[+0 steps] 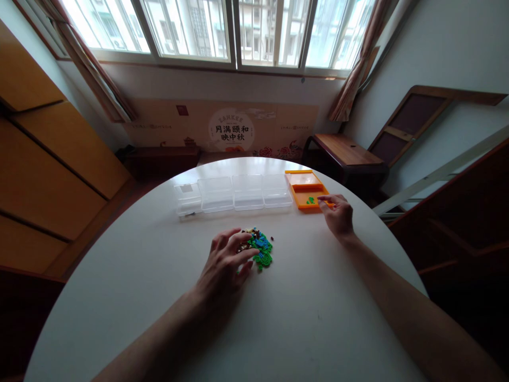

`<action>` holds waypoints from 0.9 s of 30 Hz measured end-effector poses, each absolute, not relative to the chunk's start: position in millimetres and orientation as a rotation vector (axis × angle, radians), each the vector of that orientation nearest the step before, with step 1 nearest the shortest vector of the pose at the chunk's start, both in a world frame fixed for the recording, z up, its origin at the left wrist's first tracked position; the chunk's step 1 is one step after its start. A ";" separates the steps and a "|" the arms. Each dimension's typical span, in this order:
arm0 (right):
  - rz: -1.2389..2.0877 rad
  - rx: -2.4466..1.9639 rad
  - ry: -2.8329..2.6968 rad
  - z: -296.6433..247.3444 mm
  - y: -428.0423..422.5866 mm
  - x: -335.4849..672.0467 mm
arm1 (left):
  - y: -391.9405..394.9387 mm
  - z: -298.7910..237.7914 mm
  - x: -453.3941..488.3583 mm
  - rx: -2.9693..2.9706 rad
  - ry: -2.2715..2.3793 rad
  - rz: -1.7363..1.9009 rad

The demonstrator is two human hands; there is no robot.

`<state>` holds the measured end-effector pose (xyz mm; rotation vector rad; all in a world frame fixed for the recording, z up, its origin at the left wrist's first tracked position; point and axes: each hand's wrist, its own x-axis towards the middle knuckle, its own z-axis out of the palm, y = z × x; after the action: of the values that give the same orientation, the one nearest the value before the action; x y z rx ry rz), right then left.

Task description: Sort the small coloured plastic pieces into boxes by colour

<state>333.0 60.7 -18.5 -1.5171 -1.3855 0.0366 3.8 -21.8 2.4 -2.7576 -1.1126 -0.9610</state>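
At the centre of a round white table, a small heap of tiny building bricks — green, blue and a few brown — lies just ahead of and to the right of the fingertips of the person's left hand. The heap runs roughly from the far side toward the near side, its green pieces nearest the person. The left hand rests palm down with its fingers spread loosely, index and middle tips touching the heap's left edge; whether a brick is pinched beneath them cannot be told. This hand is plainly the nearer of the two to the heap.

Well apart to the right and farther away, the right hand lies at the near right corner of an orange tray, fingers lightly curled and pointing left toward a few green bricks lying in the tray just beyond the fingertips. It is too small to tell whether they hold a piece.

Left of the tray, a row of clear plastic boxes stands across the far side of the table, beyond both hands. Past them are a window and a printed cardboard panel below it.
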 end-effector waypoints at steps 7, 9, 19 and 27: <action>0.084 -1.410 -1.483 -11.3 48.2 304.5 | -20.1 0.5 4.3 -2.753 -1.158 -0.901; 0.091 -1.370 -1.503 -9.8 43.7 296.5 | -18.9 0.1 4.2 -2.748 -1.147 -0.914; 0.248 -1.192 -1.685 1.0 13.3 252.2 | -17.1 -0.8 3.6 -2.778 -1.129 -0.931; 0.383 -1.101 -1.886 5.6 -9.6 225.0 | -17.6 0.0 4.8 -2.736 -1.149 -0.969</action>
<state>225.0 -9.6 5.6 -1.1013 -1.8855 0.3829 4.8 -17.6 0.0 -2.7356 -1.1489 -0.9688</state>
